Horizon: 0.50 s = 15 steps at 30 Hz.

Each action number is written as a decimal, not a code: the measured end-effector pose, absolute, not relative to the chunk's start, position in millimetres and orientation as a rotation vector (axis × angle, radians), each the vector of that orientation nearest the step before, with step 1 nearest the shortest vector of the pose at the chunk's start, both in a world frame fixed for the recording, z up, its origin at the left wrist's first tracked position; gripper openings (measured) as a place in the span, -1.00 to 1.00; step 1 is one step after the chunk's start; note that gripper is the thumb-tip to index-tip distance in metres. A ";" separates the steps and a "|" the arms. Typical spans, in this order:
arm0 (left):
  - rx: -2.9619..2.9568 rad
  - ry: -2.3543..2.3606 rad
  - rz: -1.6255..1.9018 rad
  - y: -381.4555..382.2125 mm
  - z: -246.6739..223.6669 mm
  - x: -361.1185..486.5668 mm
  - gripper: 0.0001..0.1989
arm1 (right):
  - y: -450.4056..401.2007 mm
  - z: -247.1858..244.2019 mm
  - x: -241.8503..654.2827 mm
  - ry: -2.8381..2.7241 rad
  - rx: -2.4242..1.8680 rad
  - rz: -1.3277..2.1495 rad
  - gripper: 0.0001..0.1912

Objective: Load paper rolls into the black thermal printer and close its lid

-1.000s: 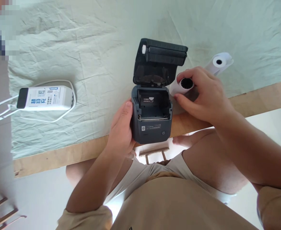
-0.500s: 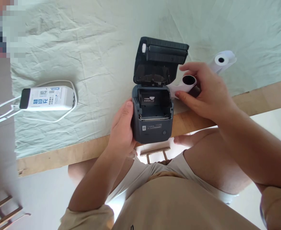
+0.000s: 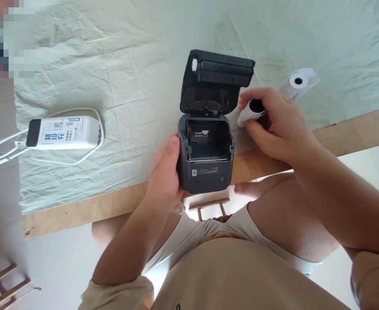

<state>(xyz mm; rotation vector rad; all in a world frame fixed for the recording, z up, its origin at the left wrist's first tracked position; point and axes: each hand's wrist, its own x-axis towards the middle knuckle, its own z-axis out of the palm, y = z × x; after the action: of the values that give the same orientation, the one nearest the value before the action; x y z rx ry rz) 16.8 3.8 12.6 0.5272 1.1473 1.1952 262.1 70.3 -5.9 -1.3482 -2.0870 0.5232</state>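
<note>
A dark label printer (image 3: 209, 176) with its lid raised is held by my left hand (image 3: 164, 170), which wraps round its left side at the table's front edge. The paper bay inside shows a printed sticker and no roll. Just right of the printer, my right hand (image 3: 281, 125) is closed on a small paper roll (image 3: 249, 114) with a wide dark core, thumb below and fingers above and behind. Part of that roll is hidden by the fingers. Behind my right hand, a second paper roll (image 3: 293, 86) with a narrower core lies on the cloth, its loose end curling.
A white power bank (image 3: 63, 132) with a white cable looped round it lies on the left of the pale green cloth (image 3: 128, 64). The table's wooden edge (image 3: 89, 204) runs along the front. A wooden stool or rack (image 3: 7, 284) stands on the floor at lower left.
My right hand has shifted slightly, turning the paper roll. The loose paper tail that reached toward the printer no longer sticks out. The left hand and printer look unmoved.
</note>
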 end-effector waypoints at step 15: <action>0.552 1.100 1.101 2.3 19.5 14.7 -0.68 | 62.3 10.6 252.8 -1.844 -1.323 0.396 -0.35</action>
<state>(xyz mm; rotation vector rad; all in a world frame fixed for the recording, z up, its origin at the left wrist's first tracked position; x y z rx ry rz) 14.7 2.3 19.5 0.5520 1.1001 1.1008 252.8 62.3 10.6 -1.3225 -1.8441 0.3955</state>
